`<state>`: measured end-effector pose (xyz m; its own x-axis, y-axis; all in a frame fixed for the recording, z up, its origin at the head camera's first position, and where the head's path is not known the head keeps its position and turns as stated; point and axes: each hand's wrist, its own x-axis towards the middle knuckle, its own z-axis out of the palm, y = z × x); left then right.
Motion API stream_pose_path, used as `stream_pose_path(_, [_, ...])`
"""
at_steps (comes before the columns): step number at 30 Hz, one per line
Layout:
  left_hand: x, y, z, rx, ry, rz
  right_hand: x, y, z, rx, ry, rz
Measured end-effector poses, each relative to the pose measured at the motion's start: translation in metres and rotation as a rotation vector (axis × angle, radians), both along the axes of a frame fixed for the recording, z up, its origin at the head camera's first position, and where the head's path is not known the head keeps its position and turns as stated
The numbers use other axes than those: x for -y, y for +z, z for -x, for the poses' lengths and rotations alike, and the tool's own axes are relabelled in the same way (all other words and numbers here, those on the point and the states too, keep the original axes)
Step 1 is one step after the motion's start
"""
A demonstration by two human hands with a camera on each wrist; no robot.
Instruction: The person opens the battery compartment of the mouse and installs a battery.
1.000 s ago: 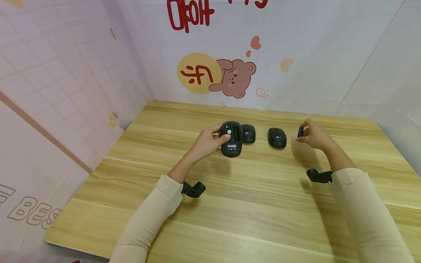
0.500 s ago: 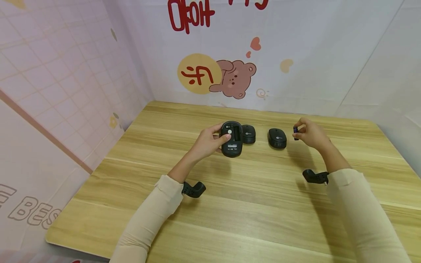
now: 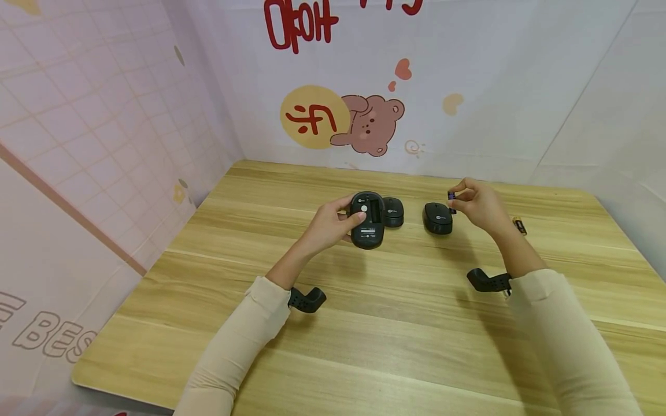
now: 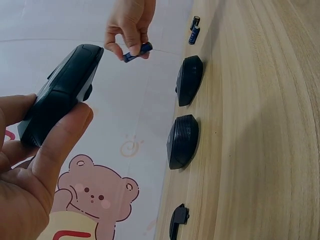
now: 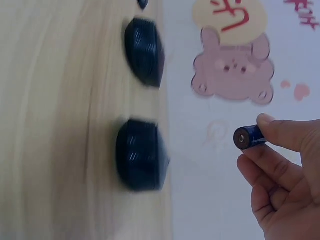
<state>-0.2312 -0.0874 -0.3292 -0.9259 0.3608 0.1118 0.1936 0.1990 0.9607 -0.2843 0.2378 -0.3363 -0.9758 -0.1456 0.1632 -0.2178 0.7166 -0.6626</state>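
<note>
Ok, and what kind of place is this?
Maybe a little indoor corner set up for recording, though I can't be sure. A wood-look table stands before a pale backdrop with a cartoon bear, and a black device sits at each wrist.

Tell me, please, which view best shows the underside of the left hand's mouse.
The head view: the mouse's underside faces that camera, battery slot open. The left wrist view mainly shows the mouse's side; the right wrist view lacks it.
</note>
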Motion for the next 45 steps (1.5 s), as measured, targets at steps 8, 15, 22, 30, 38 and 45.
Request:
stream_pose_path(8, [-0.001,0.001,-0.001,0.004,-0.008,-0.014,0.029,0.015,-0.009,-0.059,0.0,0.08])
stream_pose_path(15, [-0.003,0.0,-0.001,0.0,-0.021,-0.009,0.052,0.028,-0.019,-0.044,0.04,0.205])
stream_pose_path(22, [-0.004,-0.001,0.0,-0.008,-0.031,-0.017,0.067,0.036,-0.027,-0.024,0.135,0.403])
stream_pose_path(30, [-0.008,-0.003,-0.001,-0.011,-0.026,-0.008,0.084,0.039,-0.034,-0.05,0.22,0.57])
stream_pose_path(38, [-0.006,-0.002,0.0,-0.009,-0.043,-0.011,0.101,0.044,-0.044,-0.122,0.232,0.552])
stream_pose_path(45, [-0.006,0.001,-0.001,0.029,-0.058,-0.011,0.117,0.042,-0.047,-0.231,0.231,0.538])
